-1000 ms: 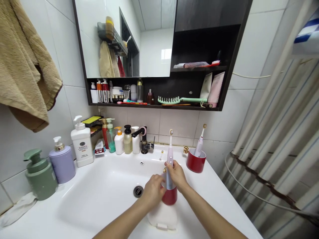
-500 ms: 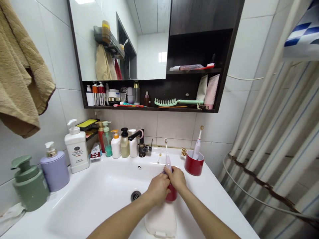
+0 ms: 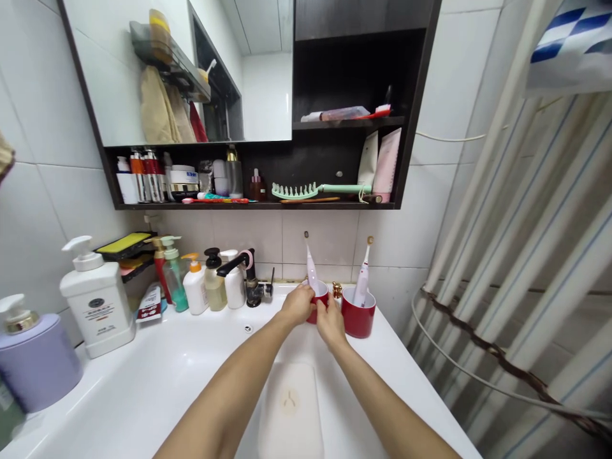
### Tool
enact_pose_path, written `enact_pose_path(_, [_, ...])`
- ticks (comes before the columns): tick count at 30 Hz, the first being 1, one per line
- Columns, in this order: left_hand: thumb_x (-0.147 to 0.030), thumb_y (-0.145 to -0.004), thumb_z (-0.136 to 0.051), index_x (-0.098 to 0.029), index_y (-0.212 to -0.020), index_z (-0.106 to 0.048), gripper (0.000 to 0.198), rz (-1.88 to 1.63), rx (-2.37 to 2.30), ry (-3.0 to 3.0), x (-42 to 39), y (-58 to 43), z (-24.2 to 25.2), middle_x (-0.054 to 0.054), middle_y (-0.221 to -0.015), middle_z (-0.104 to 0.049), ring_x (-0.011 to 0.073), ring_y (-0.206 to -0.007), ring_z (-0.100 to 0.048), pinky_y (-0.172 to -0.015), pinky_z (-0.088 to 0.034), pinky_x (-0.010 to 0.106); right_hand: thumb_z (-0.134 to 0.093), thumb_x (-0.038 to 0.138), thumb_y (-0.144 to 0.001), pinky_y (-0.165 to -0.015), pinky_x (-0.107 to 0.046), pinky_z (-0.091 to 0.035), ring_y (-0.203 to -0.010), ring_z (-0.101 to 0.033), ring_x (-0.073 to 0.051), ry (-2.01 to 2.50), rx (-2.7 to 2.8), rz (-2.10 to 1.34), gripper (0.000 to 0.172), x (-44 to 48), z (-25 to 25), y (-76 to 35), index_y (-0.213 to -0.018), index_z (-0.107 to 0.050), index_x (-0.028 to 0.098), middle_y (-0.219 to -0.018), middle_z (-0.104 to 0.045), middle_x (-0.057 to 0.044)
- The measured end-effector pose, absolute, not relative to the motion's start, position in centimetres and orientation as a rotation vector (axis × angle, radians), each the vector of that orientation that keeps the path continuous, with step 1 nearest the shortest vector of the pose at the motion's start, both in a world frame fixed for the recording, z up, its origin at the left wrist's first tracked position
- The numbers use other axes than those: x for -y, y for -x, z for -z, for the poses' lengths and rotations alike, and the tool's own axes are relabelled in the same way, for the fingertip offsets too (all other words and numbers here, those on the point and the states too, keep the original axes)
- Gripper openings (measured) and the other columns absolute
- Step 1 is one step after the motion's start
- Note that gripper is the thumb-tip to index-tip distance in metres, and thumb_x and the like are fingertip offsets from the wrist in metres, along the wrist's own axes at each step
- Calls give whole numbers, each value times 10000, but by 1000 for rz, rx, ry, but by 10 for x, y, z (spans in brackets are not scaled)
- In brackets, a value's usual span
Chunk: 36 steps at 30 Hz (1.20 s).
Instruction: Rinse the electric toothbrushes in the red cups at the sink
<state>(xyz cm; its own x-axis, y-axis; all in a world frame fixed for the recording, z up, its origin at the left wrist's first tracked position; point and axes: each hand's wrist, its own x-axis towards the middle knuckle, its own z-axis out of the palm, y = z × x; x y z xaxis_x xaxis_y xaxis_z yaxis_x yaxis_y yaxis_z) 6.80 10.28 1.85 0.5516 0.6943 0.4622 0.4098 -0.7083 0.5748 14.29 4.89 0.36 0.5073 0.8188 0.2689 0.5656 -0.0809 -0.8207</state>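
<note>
Tiled wall [image 3: 325,233] behind, mirror cabinet [image 3: 191,83] above, and down at the white sink [image 3: 186,382] both hands are busy at the back ledge! Left hand [image 3: 299,305] on one side, right hand [image 3: 331,320] on the other, and they have the red cup [image 3: 322,298] gripped between them. Up out of it stands a pale toothbrush [image 3: 312,274], tipped slightly left. Whether the cup's base is bearing on the ledge, I can't tell; fingers cover the lower part.

Just to the right sits the second red cup [image 3: 358,320], its own toothbrush [image 3: 363,280] leaning right, with a small gold ornament [image 3: 337,291] showing between the two cups. Off to the left, the black tap [image 3: 251,280]; nearer us, a white case [image 3: 291,411] between the forearms.

This looks like the placing stage, cup being settled beside its twin. What it calls for now, I'd judge: keep it level, mind that ornament, then loosen both hands evenly so the brush doesn't swing.
</note>
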Motion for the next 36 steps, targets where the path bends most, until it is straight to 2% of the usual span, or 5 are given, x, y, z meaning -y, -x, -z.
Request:
enact_pose_path(10, [-57,-501,-488,-187,-837,-503,361,-1151,-982,-2211,-98,-64,-25,35,-828,-480,175,-864,-388,-796,-248,291,-369,258,-614,-765,-327,-313,-921,-418,-235,1623,1116,-321,519,-47,-3,-152,-1102,-327,85,-1005,-456,-132])
enact_pose_path(16, [-102,-565,-459,-235,-1170,-98,717,-1328,-595,-1479,-47,-40,-68,-80,-514,-406,52,-439,-368,-514,-322,194,-332,241,-660,-509,-219,-379,-459,-404,-84,1292,1239,-391,564,2,-55,-142,-1180,-114,241,-541,-402,66])
enact_pose_path(22, [-85,-534,-498,-286,-1168,-49,802,-1260,-261,-1279,2,-26,-99,-95,-506,-426,26,-420,-361,-469,-293,167,-414,163,-622,-415,-173,-312,-387,-320,-46,732,1213,-678,669,40,-93,-122,-1165,-56,319,-501,-360,105])
enact_pose_path(28, [-366,-598,-468,-131,-684,-502,253,-1112,-237,-1135,21,-18,-94,-48,-387,-415,29,-325,-328,-357,-212,167,-322,424,-672,-369,-192,-287,-329,-308,-41,820,1117,-805,273,58,-93,-116,-639,-470,197,-417,-325,82])
enact_pose_path(36, [-630,-602,-115,-143,-344,-361,604,-853,-457,-1111,25,-14,-71,-22,-239,-294,31,-216,-224,-300,-79,173,-183,531,-673,-374,-240,-308,-305,-318,-68,1265,1212,-607,468,43,-69,-121,-365,-279,192,-351,-323,46])
